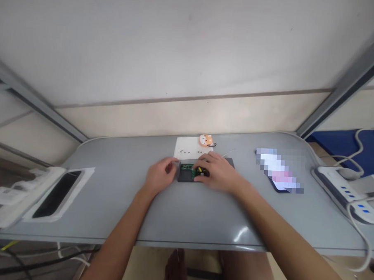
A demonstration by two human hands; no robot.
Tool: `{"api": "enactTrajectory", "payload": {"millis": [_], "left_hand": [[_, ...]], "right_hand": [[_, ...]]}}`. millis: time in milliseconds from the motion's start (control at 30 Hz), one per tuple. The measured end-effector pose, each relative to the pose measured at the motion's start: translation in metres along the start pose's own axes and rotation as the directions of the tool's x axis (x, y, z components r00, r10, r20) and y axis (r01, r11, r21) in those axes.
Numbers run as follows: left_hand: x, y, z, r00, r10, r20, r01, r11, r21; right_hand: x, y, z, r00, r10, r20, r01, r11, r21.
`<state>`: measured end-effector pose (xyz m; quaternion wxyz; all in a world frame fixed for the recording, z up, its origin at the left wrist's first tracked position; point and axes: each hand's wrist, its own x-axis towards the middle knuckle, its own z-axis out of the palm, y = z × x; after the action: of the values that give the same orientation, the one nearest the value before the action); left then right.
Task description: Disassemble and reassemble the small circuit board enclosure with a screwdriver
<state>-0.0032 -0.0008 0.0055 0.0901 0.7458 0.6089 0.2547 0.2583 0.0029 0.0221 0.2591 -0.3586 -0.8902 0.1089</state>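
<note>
An opened dark electronic device with green circuit board along its top and side lies flat on the grey table in front of me. My left hand is at the device's left end, thumb and fingers closed on its edge. Over the right part curves my right hand, its fingers and thumb around a black part with a yellow mark. That hand hides much of the device's right side. Behind it, a white sheet carries several tiny dark screws.
An orange-and-white animal-face case with a clip rests on the sheet. To the right are a lit phone and a white power strip with cables. At left, a black phone-like slab lies on white material beside another strip.
</note>
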Motion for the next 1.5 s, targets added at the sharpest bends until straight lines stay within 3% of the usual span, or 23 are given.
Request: {"api": "enactTrajectory", "payload": {"millis": [100,167,233,300,400,467,533,633,700,767,1000,1233,1500], "left_hand": [[-0.001,0.015,-0.002,0.982,0.090,-0.164,-0.103,0.992,-0.073],[-0.003,0.028,-0.001,0.969,0.200,-0.146,-0.214,0.972,-0.092],[-0.006,0.039,0.004,0.959,0.278,-0.048,-0.280,0.958,-0.058],[-0.010,0.045,0.010,0.943,0.324,0.075,-0.322,0.946,-0.043],[-0.013,0.045,0.019,0.924,0.336,0.184,-0.331,0.942,-0.061],[-0.014,0.041,0.022,0.924,0.326,0.199,-0.314,0.945,-0.092],[-0.014,0.038,0.023,0.929,0.311,0.200,-0.293,0.949,-0.118],[-0.014,0.035,0.023,0.938,0.289,0.194,-0.262,0.953,-0.151],[-0.013,0.035,0.023,0.941,0.279,0.189,-0.249,0.954,-0.169],[-0.013,0.035,0.023,0.943,0.275,0.187,-0.243,0.954,-0.175],[-0.013,0.034,0.021,0.940,0.262,0.220,-0.228,0.959,-0.169],[-0.013,0.034,0.024,0.945,0.257,0.204,-0.226,0.960,-0.162],[-0.013,0.035,0.024,0.945,0.263,0.193,-0.231,0.957,-0.174]], "right_hand": [[-0.001,0.001,-0.013,0.981,0.033,-0.192,-0.012,0.994,0.109],[-0.002,-0.002,-0.023,0.928,0.122,-0.351,-0.052,0.978,0.203],[-0.005,-0.007,-0.033,0.803,0.259,-0.536,-0.115,0.951,0.288],[-0.007,-0.012,-0.038,0.661,0.398,-0.636,-0.163,0.903,0.397],[-0.006,-0.014,-0.037,0.485,0.582,-0.653,-0.275,0.810,0.518],[-0.004,-0.011,-0.031,0.410,0.692,-0.594,-0.338,0.721,0.605],[-0.001,-0.006,-0.022,0.414,0.750,-0.516,-0.364,0.656,0.661],[0.002,0.003,-0.008,0.494,0.761,-0.420,-0.389,0.626,0.677],[0.002,0.007,-0.001,0.518,0.776,-0.360,-0.403,0.593,0.697],[0.002,0.007,0.003,0.516,0.797,-0.313,-0.411,0.551,0.726],[0.002,0.004,-0.004,0.427,0.880,-0.209,-0.468,0.413,0.781],[0.003,0.009,-0.004,0.474,0.840,-0.265,-0.439,0.487,0.755],[0.002,0.011,-0.003,0.486,0.839,-0.243,-0.457,0.481,0.748]]}}
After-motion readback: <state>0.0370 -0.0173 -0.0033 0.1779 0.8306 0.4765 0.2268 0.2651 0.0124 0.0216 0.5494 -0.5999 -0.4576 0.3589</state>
